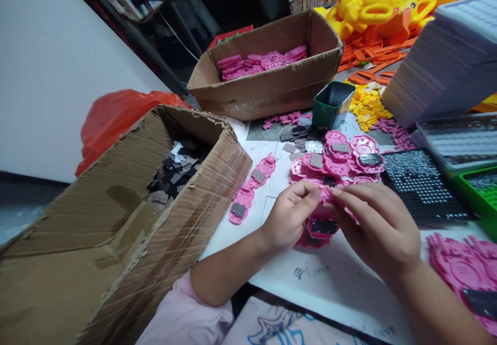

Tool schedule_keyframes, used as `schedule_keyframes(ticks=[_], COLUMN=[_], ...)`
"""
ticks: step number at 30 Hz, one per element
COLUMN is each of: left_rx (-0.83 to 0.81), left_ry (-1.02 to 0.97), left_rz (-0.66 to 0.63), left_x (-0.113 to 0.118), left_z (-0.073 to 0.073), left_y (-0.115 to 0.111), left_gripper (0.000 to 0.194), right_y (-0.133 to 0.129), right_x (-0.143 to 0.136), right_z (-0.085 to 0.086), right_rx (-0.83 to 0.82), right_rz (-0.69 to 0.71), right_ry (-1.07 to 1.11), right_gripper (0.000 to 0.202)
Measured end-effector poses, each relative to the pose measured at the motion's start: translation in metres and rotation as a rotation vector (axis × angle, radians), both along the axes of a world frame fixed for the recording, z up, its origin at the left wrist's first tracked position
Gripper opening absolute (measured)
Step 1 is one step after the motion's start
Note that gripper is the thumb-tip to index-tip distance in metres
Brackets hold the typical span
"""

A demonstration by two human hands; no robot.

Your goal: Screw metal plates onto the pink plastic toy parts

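Over a pile of pink plastic parts (337,163), my left hand (289,214) and my right hand (378,223) meet with their fingertips almost touching. Both hands pinch a small pink piece (325,195) between thumb and fingers; its shape is mostly hidden. Dark and grey rectangular plates sit on several of the piled parts. Just under the fingers lies a pink part with a black plate (324,226). Two joined-looking pink parts with grey plates (258,176) lie left of my left hand on the white sheet (306,272).
An open cardboard box (186,231) with dark plates stands at left, another (267,94) with pink parts behind. A green cup (333,106), a black tray of small metal pieces (427,187), a green tray (479,200) and a tall white stack (442,60) stand right. More pink parts (462,267) lie front right.
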State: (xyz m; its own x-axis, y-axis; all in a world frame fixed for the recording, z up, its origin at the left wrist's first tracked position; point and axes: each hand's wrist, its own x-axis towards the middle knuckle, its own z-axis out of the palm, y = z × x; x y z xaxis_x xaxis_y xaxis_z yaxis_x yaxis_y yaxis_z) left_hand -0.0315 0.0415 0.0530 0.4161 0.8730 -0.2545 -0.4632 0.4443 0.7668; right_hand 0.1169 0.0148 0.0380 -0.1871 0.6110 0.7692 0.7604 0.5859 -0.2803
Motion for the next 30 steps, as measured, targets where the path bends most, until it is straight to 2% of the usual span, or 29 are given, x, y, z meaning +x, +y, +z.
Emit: schedule_keyframes(ticks=[6, 10, 15, 18, 24, 30], left_rx=[-0.025, -0.035, 0.089, 0.113, 0.097, 0.023], left_ry=[-0.03, -0.035, 0.059, 0.105, -0.005, -0.12], left_rz=[0.057, 0.073, 0.05, 0.042, 0.015, -0.092], left_x=[0.0, 0.001, -0.001, -0.003, -0.005, -0.01], left_z=[0.0, 0.001, -0.006, -0.011, -0.009, 0.0], left_y=[0.001, 0.001, -0.003, -0.003, 0.001, 0.004], left_gripper=[0.031, 0.031, 0.029, 0.022, 0.01, 0.018], right_y=[-0.003, -0.003, -0.002, -0.003, -0.005, -0.009], right_x=[-0.005, -0.005, -0.005, -0.007, -0.011, -0.009], right_z=[0.002, 0.001, -0.002, -0.003, 0.0, 0.006], right_rx=[0.039, 0.045, 0.048, 0.039, 0.007, -0.047], right_rz=[-0.012, -0.036, -0.066, -0.017, 0.075, 0.201], right_ry=[0.026, 0.015, 0.006, 0.025, 0.094, 0.249], right_gripper=[0.04, 0.034, 0.033, 0.031, 0.029, 0.026])
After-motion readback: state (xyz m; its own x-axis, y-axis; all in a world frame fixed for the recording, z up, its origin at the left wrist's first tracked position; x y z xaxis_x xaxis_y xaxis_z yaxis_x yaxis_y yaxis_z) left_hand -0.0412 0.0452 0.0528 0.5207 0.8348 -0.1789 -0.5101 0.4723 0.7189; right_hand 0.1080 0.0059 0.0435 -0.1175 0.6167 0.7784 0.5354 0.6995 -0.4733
